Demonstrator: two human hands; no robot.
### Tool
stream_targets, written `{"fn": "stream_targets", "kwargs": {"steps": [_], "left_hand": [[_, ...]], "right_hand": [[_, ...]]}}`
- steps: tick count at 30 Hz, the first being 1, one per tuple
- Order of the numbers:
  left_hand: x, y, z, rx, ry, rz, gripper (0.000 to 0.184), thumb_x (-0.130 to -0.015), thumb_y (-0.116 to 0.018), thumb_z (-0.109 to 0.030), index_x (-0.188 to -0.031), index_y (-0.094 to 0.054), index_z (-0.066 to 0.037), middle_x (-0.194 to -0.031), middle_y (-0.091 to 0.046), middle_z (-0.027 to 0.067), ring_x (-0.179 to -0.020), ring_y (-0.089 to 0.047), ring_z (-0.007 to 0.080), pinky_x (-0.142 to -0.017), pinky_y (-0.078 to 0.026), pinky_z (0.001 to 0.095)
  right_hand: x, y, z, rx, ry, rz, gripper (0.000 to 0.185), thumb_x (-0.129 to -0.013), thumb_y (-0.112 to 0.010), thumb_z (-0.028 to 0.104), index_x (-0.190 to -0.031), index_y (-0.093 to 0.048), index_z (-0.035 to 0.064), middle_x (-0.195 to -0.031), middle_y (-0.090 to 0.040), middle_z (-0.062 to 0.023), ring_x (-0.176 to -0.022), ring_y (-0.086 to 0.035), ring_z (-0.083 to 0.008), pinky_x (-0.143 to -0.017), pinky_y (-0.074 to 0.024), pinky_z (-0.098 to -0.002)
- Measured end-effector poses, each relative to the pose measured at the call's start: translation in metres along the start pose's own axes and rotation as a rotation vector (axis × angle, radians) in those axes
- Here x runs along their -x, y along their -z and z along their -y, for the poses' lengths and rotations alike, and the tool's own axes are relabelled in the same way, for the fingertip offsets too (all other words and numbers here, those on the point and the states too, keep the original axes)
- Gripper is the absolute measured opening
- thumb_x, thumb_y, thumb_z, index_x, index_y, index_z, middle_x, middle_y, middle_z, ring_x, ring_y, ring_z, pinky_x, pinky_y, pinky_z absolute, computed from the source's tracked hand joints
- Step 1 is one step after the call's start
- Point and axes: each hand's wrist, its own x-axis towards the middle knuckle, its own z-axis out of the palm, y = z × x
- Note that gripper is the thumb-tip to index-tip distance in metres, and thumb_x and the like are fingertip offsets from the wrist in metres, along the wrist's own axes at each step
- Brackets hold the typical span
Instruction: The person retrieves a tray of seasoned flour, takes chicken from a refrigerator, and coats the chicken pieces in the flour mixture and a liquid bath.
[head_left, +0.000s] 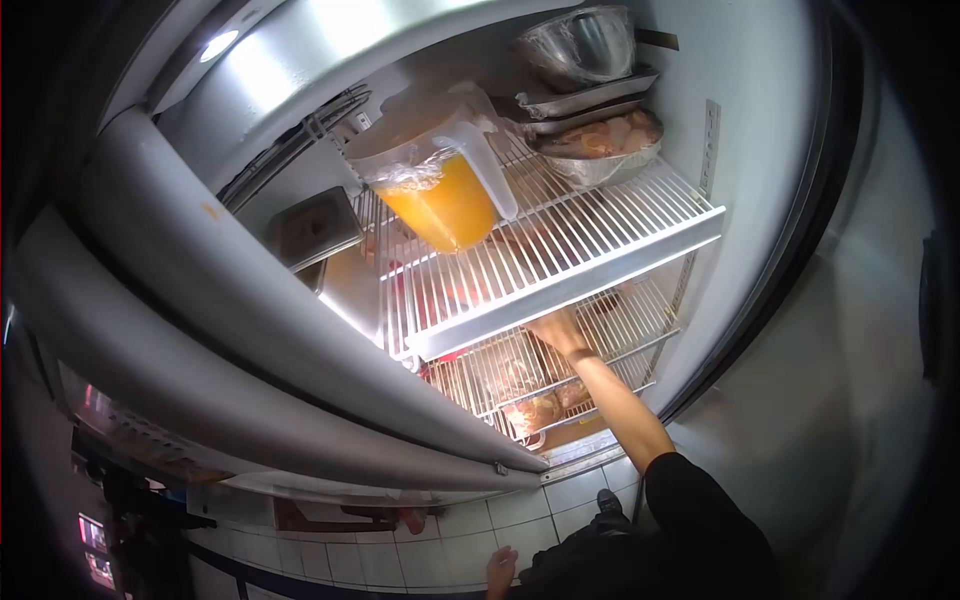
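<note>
My right hand (556, 330) reaches into an open refrigerator, just under the front edge of the upper wire shelf (570, 300). Its fingers are hidden by that edge, so what they touch cannot be seen. Below the hand, wrapped food (530, 412) lies in the lower part of the refrigerator. A clear pitcher of orange liquid (440, 205) with plastic wrap stands on the upper shelf. Low in the view, my left hand (502, 566) hangs over the tiled floor near my body, its fingers partly curled; whether it holds anything is unclear.
At the upper right of the shelf are a wrapped metal bowl (585, 45) and a bowl of food (605, 140). Metal containers (315, 228) sit at the left. The refrigerator's thick frame (300, 330) crosses the left side. White tiles (440, 560) cover the floor.
</note>
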Motion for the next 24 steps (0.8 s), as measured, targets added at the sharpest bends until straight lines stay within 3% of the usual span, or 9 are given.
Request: {"fn": "stream_targets", "kwargs": {"steps": [2, 8, 10, 12, 14, 17, 21, 23, 24], "left_hand": [[-0.012, 0.005, 0.008, 0.01, -0.145, -0.022, 0.041, -0.088, -0.07, -0.028, -0.119, -0.062, -0.002, -0.107, -0.068, 0.0142, -0.098, -0.066, 0.0245, -0.086, -0.052, 0.0336], [-0.006, 0.047, -0.033, 0.192, -0.292, 0.032, 0.035, -0.09, -0.067, -0.027, -0.118, -0.063, -0.005, -0.106, -0.068, 0.0137, -0.094, -0.067, 0.0225, -0.082, -0.053, 0.0332], [-0.003, 0.071, -0.033, 0.213, -0.374, 0.112, 0.033, -0.091, -0.067, -0.023, -0.119, -0.062, -0.006, -0.106, -0.068, 0.0129, -0.094, -0.067, 0.0217, -0.082, -0.053, 0.0331], [0.005, 0.094, -0.044, 0.209, -0.455, 0.153, 0.034, -0.091, -0.067, -0.022, -0.12, -0.061, -0.006, -0.107, -0.068, 0.0121, -0.096, -0.067, 0.0212, -0.082, -0.053, 0.0333], [0.021, 0.119, -0.06, 0.176, -0.569, 0.22, 0.035, -0.091, -0.067, -0.02, -0.122, -0.059, -0.006, -0.109, -0.068, 0.0103, -0.099, -0.066, 0.02, -0.084, -0.053, 0.0335], [0.05, 0.16, -0.094, 0.212, -0.733, 0.316, 0.04, -0.09, -0.068, -0.017, -0.126, -0.057, -0.004, -0.117, -0.065, 0.0106, -0.108, -0.063, 0.0196, -0.087, -0.052, 0.0335], [0.099, 0.227, -0.127, 0.05, -1.058, 0.048, 0.061, -0.081, -0.076, -0.017, -0.133, -0.049, -0.003, -0.13, -0.054, 0.0159, -0.119, -0.053, 0.0279, -0.101, -0.041, 0.0383], [0.117, 0.263, -0.12, 0.034, -1.095, -0.125, 0.062, -0.08, -0.074, -0.016, -0.133, -0.047, 0.0, -0.133, -0.051, 0.019, -0.124, -0.047, 0.034, -0.105, -0.036, 0.0414], [0.121, 0.28, -0.106, 0.041, -1.066, -0.192, 0.059, -0.081, -0.073, -0.015, -0.132, -0.048, 0.001, -0.132, -0.051, 0.0201, -0.125, -0.046, 0.0359, -0.106, -0.035, 0.0421]], "right_hand": [[-0.014, -0.01, -0.011, 0.069, -0.051, -0.069, 0.051, -0.075, -0.073, 0.016, -0.119, -0.054, -0.0003, -0.097, -0.065, -0.0193, -0.099, -0.062, -0.0361, -0.093, -0.049, -0.0469], [0.049, 0.025, 0.003, -0.105, -0.086, -0.571, 0.046, -0.073, -0.069, 0.002, -0.116, -0.052, -0.0036, -0.097, -0.066, -0.0209, -0.088, -0.065, -0.0363, -0.079, -0.0546, -0.0403], [0.077, 0.017, -0.027, -1.31, 0.045, -0.531, 0.039, -0.075, -0.067, -0.003, -0.112, -0.055, -0.0023, -0.097, -0.067, -0.0159, -0.085, -0.066, -0.0295, -0.076, -0.0553, -0.0364], [0.166, 0.059, 0.05, -0.867, 0.056, -0.612, 0.024, -0.077, -0.066, -0.005, -0.1, -0.058, -0.0021, -0.09, -0.066, -0.0125, -0.077, -0.065, -0.0211, -0.069, -0.0554, -0.0319], [0.235, 0.061, 0.064, -0.898, -0.05, -0.469, 0.008, -0.084, -0.063, 0.005, -0.088, -0.062, -0.0022, -0.082, -0.067, -0.0103, -0.072, -0.063, -0.0154, -0.064, -0.0506, -0.0244], [0.335, 0.065, 0.161, -0.966, -0.097, -0.256, 0.016, -0.086, -0.063, 0.01, -0.074, -0.06, 0.0007, -0.071, -0.063, -0.0072, -0.065, -0.059, -0.0122, -0.062, -0.0491, -0.0246], [0.415, -0.013, 0.198, -0.857, -0.12, -0.028, 0.021, -0.087, -0.064, 0.013, -0.103, -0.06, 0.0, -0.088, -0.065, -0.0082, -0.07, -0.062, -0.0145, -0.066, -0.0523, -0.0267], [0.444, -0.06, 0.215, -0.422, 0.007, 0.095, 0.035, -0.087, -0.066, 0.016, -0.117, -0.056, 0.0008, -0.104, -0.064, -0.0092, -0.086, -0.064, -0.0193, -0.078, -0.0533, -0.0304], [0.454, -0.103, 0.193, -0.512, -0.023, 0.217, 0.038, -0.086, -0.067, 0.014, -0.12, -0.056, -0.0005, -0.11, -0.062, -0.01, -0.096, -0.061, -0.0186, -0.083, -0.0509, -0.0317]]}}
